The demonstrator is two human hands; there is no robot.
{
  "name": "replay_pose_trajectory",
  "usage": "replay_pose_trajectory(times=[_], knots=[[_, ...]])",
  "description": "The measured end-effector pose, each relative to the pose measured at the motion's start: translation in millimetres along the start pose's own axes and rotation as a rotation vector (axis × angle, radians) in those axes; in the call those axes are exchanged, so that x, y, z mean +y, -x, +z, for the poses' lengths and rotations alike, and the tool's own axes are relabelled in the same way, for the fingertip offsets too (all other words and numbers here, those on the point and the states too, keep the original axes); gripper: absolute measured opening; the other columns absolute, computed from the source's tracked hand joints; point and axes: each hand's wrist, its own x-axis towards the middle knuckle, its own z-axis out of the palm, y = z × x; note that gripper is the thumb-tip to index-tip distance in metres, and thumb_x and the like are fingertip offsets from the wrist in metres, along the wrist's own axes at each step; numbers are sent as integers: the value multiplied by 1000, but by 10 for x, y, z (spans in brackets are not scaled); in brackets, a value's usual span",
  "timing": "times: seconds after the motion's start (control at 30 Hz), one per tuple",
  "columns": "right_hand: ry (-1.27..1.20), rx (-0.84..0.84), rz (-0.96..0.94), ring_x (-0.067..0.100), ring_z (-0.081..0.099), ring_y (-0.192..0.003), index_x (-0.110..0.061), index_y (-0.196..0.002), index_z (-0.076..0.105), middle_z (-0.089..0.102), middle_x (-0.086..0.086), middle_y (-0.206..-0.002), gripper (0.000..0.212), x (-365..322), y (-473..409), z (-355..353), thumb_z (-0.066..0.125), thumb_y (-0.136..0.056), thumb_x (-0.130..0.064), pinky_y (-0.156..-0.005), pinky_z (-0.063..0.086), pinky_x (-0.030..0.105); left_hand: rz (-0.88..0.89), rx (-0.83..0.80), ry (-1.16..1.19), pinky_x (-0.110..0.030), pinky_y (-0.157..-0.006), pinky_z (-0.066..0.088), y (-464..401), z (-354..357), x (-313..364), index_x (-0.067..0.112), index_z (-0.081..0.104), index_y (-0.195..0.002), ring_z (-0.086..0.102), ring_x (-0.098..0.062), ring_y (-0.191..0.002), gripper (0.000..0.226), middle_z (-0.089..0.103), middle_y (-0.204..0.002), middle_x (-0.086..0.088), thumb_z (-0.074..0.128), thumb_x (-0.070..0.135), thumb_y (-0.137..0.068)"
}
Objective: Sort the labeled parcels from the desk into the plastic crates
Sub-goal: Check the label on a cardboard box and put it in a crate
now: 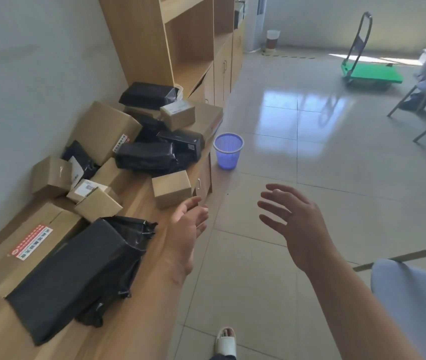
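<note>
Small cardboard box (171, 188) stands on the desk (139, 255) near its right edge, apart from the main parcel pile to its left and far side. It is squat, slightly wider than tall, and one corner faces the camera.

Left hand (189, 227): fingers relaxed and spread, palm turned inward, holding nothing. Its fingertips sit just near-right of the box; contact cannot be told. Right hand (288, 219): fingers apart, empty, out over the floor, well right of the desk edge.

Judgement: the box lies far-left of both hands, and the left hand is much the nearer. A two-hand pick would need the right hand to cross leftward to the box's right face.

Nearer on the desk: black poly-bag parcel (76, 271), long axis running near-left to far-right, lying on a flat carton (24, 250).

No plastic crates in view. The blue basket (228, 150) stands on the floor beyond the desk end.
</note>
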Motion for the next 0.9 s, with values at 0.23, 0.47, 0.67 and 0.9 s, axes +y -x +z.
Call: replay_pose_trajectory(times=[0.23,0.47,0.67,0.9], knots=[[-8,23,31,30,71,-113,-9,-115,73,74,6,-105,21,-348,-1003,-4,59,-100,-14,-100,54,48,1,29,13,-38,-106,48,-888,459,435,20,63,-117,61,-23,-108,22,64,-109,-7,58,6,-100],[32,-143,102,27,72,-102,-8,-115,72,75,6,-101,20,-553,-2408,463,58,-101,-12,-101,53,49,43,215,-12,-40,-111,49,-1900,592,757,27,64,-119,64,-21,-118,22,68,-120,-3,59,14,-102],[107,-342,189,26,72,-96,-10,-110,72,75,11,-104,17,-824,-3636,1024,58,-101,-11,-93,55,45,80,480,-45,-46,-115,46,-2724,621,1176,32,63,-118,60,-23,-126,24,63,-132,-5,56,15,-103],[194,-506,308,26,72,-98,-12,-109,74,76,16,-108,17,-845,-4508,1784,60,-99,-11,-98,55,49,117,761,-270,-43,-114,44,-3297,387,1552,34,57,-130,52,-17,-134,39,56,-139,8,66,16,-97]])
